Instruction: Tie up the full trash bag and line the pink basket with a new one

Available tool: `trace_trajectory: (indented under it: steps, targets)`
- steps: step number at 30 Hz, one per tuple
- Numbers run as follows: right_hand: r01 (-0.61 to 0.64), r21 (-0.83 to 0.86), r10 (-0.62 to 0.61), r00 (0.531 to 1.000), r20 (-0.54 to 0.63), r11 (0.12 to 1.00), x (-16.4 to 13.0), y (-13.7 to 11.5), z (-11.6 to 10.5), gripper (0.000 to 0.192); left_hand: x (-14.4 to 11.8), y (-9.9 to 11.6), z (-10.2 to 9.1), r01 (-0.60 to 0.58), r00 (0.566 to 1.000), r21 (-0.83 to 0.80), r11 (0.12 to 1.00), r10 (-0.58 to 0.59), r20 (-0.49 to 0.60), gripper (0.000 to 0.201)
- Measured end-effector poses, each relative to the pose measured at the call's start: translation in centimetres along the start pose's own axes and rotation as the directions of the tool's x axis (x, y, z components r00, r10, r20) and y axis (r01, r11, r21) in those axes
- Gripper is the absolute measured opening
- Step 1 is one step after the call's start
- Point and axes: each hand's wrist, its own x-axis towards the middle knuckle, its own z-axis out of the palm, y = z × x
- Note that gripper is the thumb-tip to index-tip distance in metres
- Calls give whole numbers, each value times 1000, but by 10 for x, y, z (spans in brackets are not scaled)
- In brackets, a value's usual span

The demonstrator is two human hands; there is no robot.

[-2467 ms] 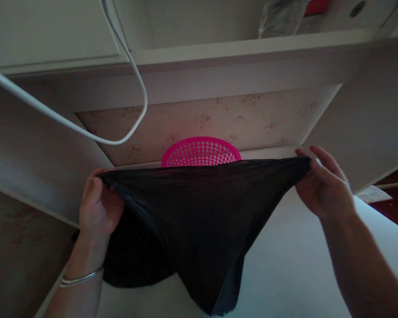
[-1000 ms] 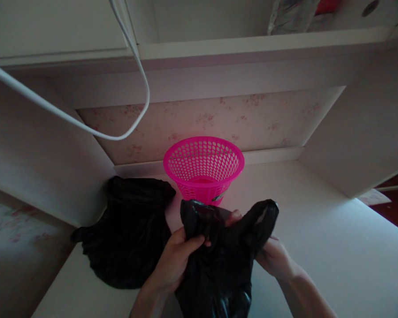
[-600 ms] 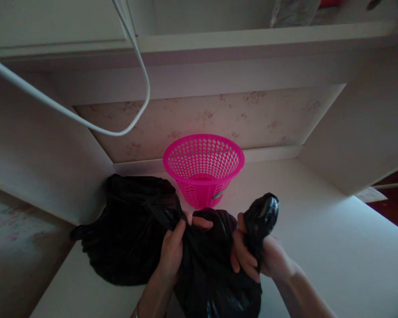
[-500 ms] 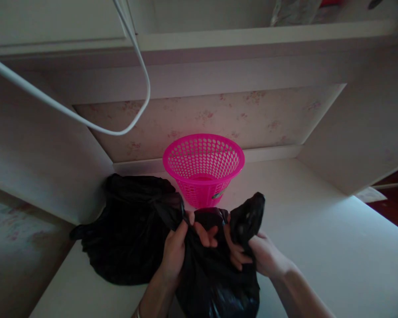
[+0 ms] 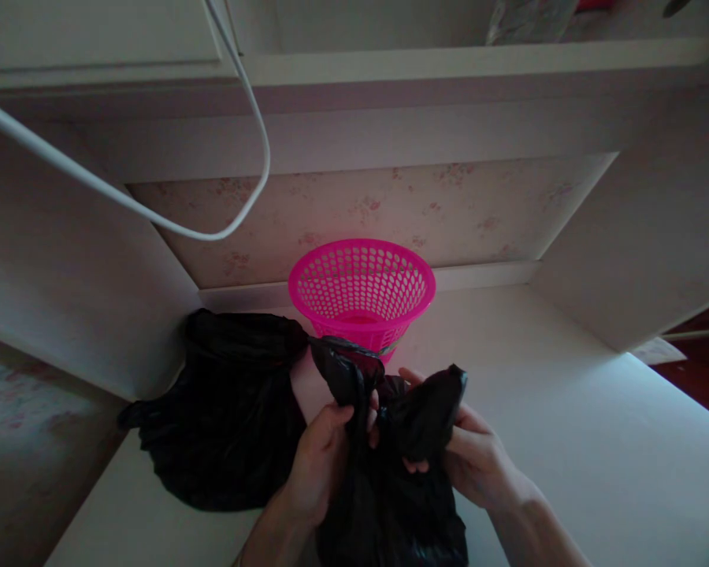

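Clutching a black plastic bag (image 5: pixel 390 488) from both sides, the left hand (image 5: pixel 319 461) and the right hand (image 5: pixel 478 461) meet low over the white counter (image 5: pixel 567 441). The left grip is clamped on a twisted flap of the bag that sticks up just above its thumb, and the right grip is clamped on a second bunched flap, fingers curled round it (only the fingertips show past the plastic). Between the two grips the flaps nearly touch; below them the rest of the bag hangs down toward the person and runs out of view. Just beyond the grips stands a pink basket (image 5: pixel 361 295), upright, full of holes, close to the raised left flap. Left of the left grip a second black bag (image 5: pixel 224 417) lies crumpled on the counter, against the wall. Above it all a white cable (image 5: pixel 236 228) loops down.
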Motion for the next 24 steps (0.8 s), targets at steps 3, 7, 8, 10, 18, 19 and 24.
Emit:
trace_trajectory:
  steps: [3,7,8,10,18,19,24]
  targets:
    - [139,-35,-142,986,-83,990,2,2,2,25,7,-3,-2,-117,989,155,981,129,-69,33]
    - [357,-289,-392,917,-74,888,4,3,6,20,14,-8,-2,-274,941,292,916,318,-116,38]
    - [390,-369,-435,899,-44,844,5,3,7,16,14,-9,-1,-302,926,328,895,357,-121,34]
    - [416,-526,-481,876,14,741,7,3,10,8,12,-10,-1,-327,910,431,841,403,-97,24]
    - [412,-827,-564,813,145,381,14,4,14,19,0,-6,-23,-66,992,554,830,-6,127,25]
    - [408,-848,-567,807,162,337,14,5,13,19,-2,-4,-24,-90,988,598,797,-3,153,25]
    - [324,-877,-648,761,20,354,7,7,9,64,-14,-1,-17,-34,997,621,783,-20,80,20]
